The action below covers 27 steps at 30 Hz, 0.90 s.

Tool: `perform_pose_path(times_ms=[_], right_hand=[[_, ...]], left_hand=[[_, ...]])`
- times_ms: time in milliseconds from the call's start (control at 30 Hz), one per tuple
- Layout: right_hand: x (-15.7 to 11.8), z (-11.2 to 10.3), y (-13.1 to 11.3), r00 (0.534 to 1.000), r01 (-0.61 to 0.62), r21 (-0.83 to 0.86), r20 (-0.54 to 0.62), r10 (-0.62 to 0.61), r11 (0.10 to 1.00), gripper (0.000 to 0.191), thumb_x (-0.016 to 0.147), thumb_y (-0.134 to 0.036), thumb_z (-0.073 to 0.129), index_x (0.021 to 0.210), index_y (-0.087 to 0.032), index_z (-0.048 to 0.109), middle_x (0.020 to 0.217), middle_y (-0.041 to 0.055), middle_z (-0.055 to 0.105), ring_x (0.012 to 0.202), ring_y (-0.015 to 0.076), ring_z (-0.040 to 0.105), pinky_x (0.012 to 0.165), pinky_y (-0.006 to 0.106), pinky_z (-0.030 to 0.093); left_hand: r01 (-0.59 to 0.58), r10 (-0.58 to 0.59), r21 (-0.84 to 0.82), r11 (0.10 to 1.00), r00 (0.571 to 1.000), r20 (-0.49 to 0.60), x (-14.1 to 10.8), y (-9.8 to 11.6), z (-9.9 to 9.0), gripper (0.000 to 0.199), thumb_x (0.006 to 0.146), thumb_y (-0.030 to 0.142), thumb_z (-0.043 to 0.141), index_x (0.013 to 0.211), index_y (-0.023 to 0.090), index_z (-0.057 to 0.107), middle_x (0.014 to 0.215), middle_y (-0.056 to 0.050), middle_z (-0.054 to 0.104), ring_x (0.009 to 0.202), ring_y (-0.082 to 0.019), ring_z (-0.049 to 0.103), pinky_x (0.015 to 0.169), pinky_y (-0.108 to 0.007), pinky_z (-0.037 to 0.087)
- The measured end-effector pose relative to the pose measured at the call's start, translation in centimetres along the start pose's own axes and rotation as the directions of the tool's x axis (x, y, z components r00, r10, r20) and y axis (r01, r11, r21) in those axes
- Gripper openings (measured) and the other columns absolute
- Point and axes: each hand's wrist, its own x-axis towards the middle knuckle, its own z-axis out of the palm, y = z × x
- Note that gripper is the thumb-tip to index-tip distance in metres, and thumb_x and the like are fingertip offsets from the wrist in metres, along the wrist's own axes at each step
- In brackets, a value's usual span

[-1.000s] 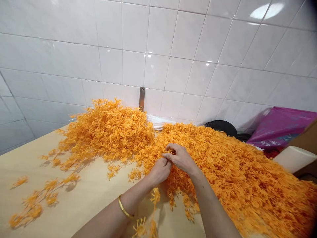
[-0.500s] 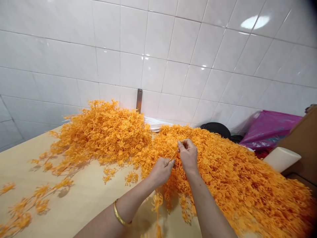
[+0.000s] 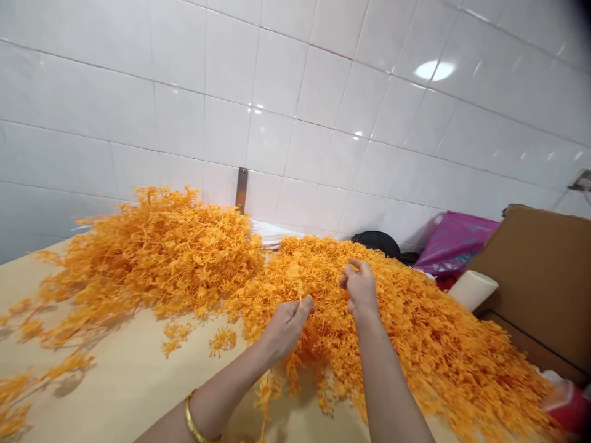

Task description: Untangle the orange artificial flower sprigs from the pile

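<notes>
My left hand (image 3: 286, 326) is pinched around the thin stem of an orange artificial flower spray (image 3: 265, 397); blossoms hang below the wrist, and a small part of the stem shows above the thumb. My right hand (image 3: 361, 288) is over the right-hand heap of orange artificial flowers (image 3: 443, 344), a short way from the left one. Its fingers are bent and apart, with nothing visible between them. A second heap of the same flowers (image 3: 175, 252) lies to the left on the table.
The pale yellow table (image 3: 152, 381) carries loose sprays (image 3: 69, 366) at the left. Behind are a tiled wall (image 3: 286, 92), a metal strip (image 3: 241, 191) and black round items (image 3: 376, 243). A purple bag (image 3: 457, 240), a white roll (image 3: 473, 289) and a cardboard box (image 3: 545, 277) stand right.
My hands have moved apart: the right one has come off the stem and shifted right, while the left keeps its pinch. The view has turned to the right, showing more of the box.
</notes>
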Motion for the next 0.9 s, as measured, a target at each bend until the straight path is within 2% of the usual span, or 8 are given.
perform_pose_path(times_ms=[133,233,333,400,500,633,733,900], right_hand=[[-1.1,0.9,-0.7,0.984,0.124,-0.118,0.139,-0.107,0.985,0.019,0.059,-0.037,0.057,0.063,-0.018,0.054,0.071,0.0047,0.055,0.068,0.0167,0.051,0.059,0.027,0.040],[-2.0,1.0,-1.7,0.925,0.190,-0.165,0.361,-0.120,0.968,0.028,0.066,-0.039,0.052,0.048,-0.017,0.051,0.059,0.0032,0.054,0.060,0.0153,0.049,0.057,0.026,0.038],[-3.2,1.1,-2.8,0.720,0.206,-0.176,0.693,-0.028,0.962,0.041,0.073,-0.043,0.043,0.042,-0.017,0.045,0.048,0.0008,0.049,0.047,0.0114,0.043,0.050,0.024,0.034],[-4.0,1.2,-3.2,0.573,0.161,-0.184,0.817,0.060,0.970,0.044,0.074,-0.045,0.042,0.040,-0.017,0.041,0.043,-0.0010,0.043,0.042,0.0096,0.038,0.046,0.023,0.031],[-4.5,1.5,-3.4,0.459,0.077,-0.182,0.879,0.127,0.980,0.042,0.072,-0.043,0.046,0.041,-0.017,0.036,0.039,-0.0037,0.037,0.039,0.0081,0.034,0.043,0.022,0.027],[-4.4,1.7,-3.2,0.512,-0.031,-0.098,0.853,0.100,0.995,0.029,0.068,-0.035,0.052,0.048,-0.016,0.041,0.045,-0.0054,0.037,0.043,0.0070,0.033,0.045,0.020,0.027],[-4.4,2.0,-3.1,0.545,-0.028,-0.095,0.833,0.095,0.995,0.024,0.066,-0.032,0.053,0.051,-0.016,0.044,0.049,-0.0046,0.040,0.046,0.0071,0.034,0.047,0.020,0.028],[-4.7,2.8,-3.0,0.699,0.066,-0.082,0.715,0.012,0.994,0.021,0.067,-0.031,0.051,0.053,-0.016,0.046,0.052,-0.0033,0.045,0.050,0.0088,0.040,0.049,0.021,0.032]], left_hand=[[-0.045,0.045,-0.036,0.998,0.999,-0.020,0.4,0.1,-0.6,0.050,0.078,0.054,0.025,0.064,0.016,0.054,0.043,0.005,0.025,0.044,-0.010,0.027,0.048,-0.024,0.026],[-0.066,0.067,-0.051,0.997,0.998,0.015,0.4,0.1,-0.9,0.048,0.078,0.052,0.025,0.061,0.016,0.051,0.043,0.005,0.025,0.043,-0.009,0.027,0.048,-0.024,0.026],[-0.061,0.064,-0.039,0.997,0.996,0.069,0.3,0.0,-0.9,0.044,0.079,0.050,0.026,0.056,0.017,0.045,0.045,0.005,0.027,0.043,-0.008,0.025,0.045,-0.023,0.023],[-0.075,0.074,0.014,0.997,0.994,0.086,0.3,-0.2,-0.7,0.042,0.079,0.047,0.027,0.052,0.018,0.038,0.045,0.004,0.028,0.043,-0.008,0.024,0.045,-0.024,0.020],[-0.112,0.097,0.139,0.984,0.989,0.110,0.4,-0.8,-0.5,0.040,0.080,0.043,0.028,0.049,0.018,0.030,0.044,0.004,0.027,0.042,-0.008,0.022,0.044,-0.025,0.016],[-0.098,0.084,0.221,0.970,0.994,0.069,0.6,-1.4,-0.2,0.039,0.079,0.043,0.030,0.049,0.018,0.026,0.044,0.004,0.024,0.041,-0.007,0.020,0.043,-0.025,0.013],[-0.037,0.040,0.152,0.988,0.999,-0.019,0.8,-1.4,-0.2,0.038,0.078,0.044,0.033,0.050,0.018,0.027,0.044,0.005,0.023,0.040,-0.007,0.019,0.042,-0.023,0.014],[0.114,-0.123,-0.139,0.984,0.990,-0.062,1.0,-0.4,-0.8,0.037,0.071,0.049,0.043,0.055,0.016,0.040,0.045,0.005,0.035,0.041,-0.007,0.031,0.042,-0.021,0.025]])
